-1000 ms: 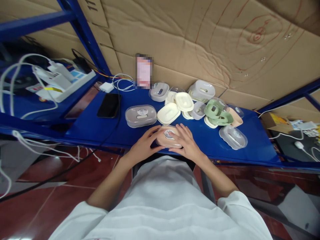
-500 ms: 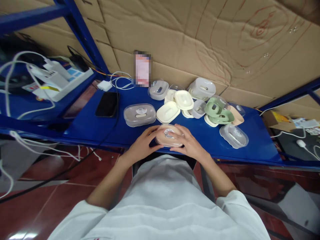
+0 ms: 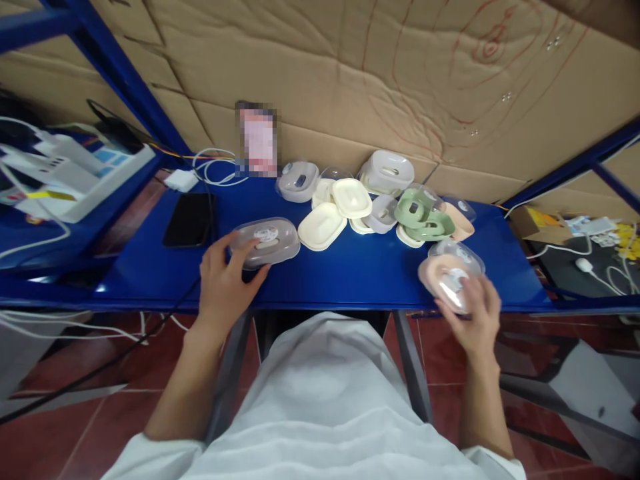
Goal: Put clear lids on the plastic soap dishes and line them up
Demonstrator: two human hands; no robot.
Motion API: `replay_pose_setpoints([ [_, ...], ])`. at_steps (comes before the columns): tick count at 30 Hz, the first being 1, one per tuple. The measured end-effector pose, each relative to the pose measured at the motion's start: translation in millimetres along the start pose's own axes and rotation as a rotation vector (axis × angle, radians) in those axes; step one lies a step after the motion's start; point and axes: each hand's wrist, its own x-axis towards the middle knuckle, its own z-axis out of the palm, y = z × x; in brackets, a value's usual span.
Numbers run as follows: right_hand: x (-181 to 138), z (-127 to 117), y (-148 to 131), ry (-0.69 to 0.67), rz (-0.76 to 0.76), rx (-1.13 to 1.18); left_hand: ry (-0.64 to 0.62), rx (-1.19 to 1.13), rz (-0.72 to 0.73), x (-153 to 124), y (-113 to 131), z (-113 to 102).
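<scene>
A pink oval box (image 3: 447, 283) with a clear lid sits in the person's right hand (image 3: 473, 313) at the near right edge of a blue shelf (image 3: 350, 273). Its long axis runs from near right to far left, and its lid tilts up toward the camera. The fingers of that hand curl around the near end of the box, holding it firmly. Just behind it, touching or nearly so, lies a clear lidded box (image 3: 457, 253) on the shelf.

Well to the left, the left hand (image 3: 223, 283) grips a grey oval box (image 3: 266, 241) with a clear lid and a round label. This box lies flat near the shelf's front edge, long axis running left to right. The thumb and fingers wrap its left end.

Between and beyond the two hands, toward the far side, is a cluster of cream lids (image 3: 336, 210), grey boxes (image 3: 299, 180) and green ring-shaped parts (image 3: 423, 217). A black phone (image 3: 189, 219) lies flat at the far left of the shelf. Cardboard (image 3: 350, 73) lines the wall behind.
</scene>
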Motion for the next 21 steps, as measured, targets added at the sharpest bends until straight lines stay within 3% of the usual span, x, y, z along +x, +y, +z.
replay_pose_setpoints([
  [4, -1, -9, 100, 0.254, 0.219, -0.217, -0.071, -0.131, 0.058, -8, 5, -6],
  [5, 2, -5, 123, 0.258, 0.278, -0.238, -0.094, -0.170, 0.076, -10, 6, -7],
  [8, 14, 13, 177, 0.102, 0.436, -0.184, -0.182, -0.235, 0.102, -14, 6, -9],
  [11, 28, 26, 191, -0.007, 0.528, -0.148, -0.254, -0.254, 0.090, -16, 5, -9],
  [13, 36, 24, 172, 0.020, 0.545, -0.172, -0.256, -0.271, 0.081, -18, 7, -8],
  [15, 41, 19, 125, 0.074, 0.459, -0.144, -0.261, -0.310, 0.088, -20, 13, -6],
  [16, 42, 16, 92, 0.061, 0.332, -0.057, -0.273, -0.339, 0.097, -21, 19, -4],
  [18, 42, 14, 14, -0.065, 0.075, 0.220, -0.304, -0.414, 0.132, -24, 36, 2],
  [19, 41, 15, -25, -0.203, -0.039, 0.329, -0.314, -0.458, 0.163, -26, 46, 6],
  [21, 39, 20, -93, -0.383, -0.190, 0.489, -0.326, -0.552, 0.256, -28, 71, 14],
])
